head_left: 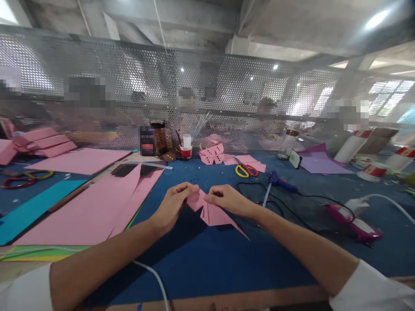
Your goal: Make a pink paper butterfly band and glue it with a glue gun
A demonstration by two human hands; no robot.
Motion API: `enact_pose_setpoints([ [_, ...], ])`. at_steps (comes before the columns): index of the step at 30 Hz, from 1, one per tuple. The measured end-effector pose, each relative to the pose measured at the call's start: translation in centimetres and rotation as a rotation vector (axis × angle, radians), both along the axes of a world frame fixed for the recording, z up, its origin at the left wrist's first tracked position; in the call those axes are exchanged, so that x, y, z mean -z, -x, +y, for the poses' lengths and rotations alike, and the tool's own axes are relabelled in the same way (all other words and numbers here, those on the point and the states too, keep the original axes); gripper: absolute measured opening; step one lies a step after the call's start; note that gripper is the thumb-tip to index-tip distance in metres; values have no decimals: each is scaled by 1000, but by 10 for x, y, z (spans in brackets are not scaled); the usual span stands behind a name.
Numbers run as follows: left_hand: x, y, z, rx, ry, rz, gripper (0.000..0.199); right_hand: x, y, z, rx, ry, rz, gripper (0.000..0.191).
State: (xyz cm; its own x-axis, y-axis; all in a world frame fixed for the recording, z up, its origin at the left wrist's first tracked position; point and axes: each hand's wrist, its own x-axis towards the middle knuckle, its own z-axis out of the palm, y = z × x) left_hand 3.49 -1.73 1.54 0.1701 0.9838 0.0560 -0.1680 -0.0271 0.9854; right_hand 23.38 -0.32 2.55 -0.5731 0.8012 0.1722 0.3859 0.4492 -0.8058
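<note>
A folded pink paper piece (214,216) with pleats and a long pointed tail hangs between my two hands, above the blue table. My left hand (177,201) pinches its upper left edge between thumb and fingers. On the other side, my right hand (227,198) grips the paper near its middle fold, fingers curled. Behind them stands a pink paper butterfly (212,154) with black dots. Flat pink paper (246,162) lies beside it, with scissors (246,171) with yellow and red handles close by.
Large pink sheets (81,207) and a teal strip (42,207) cover the left side. To the right are a blue glue gun (282,182) with its cord, a magenta power strip (355,224) and purple paper (324,160). A perforated metal screen (207,86) rises behind the table.
</note>
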Motion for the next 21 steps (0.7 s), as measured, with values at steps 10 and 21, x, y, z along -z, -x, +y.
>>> enact_pose_setpoints([
  [10,5,2,-16,160,105,-69,25,2,4,2,-4,12,42,42],
  [21,0,4,-16,42,17,-61,23,-3,5,-4,5,9,65,40],
])
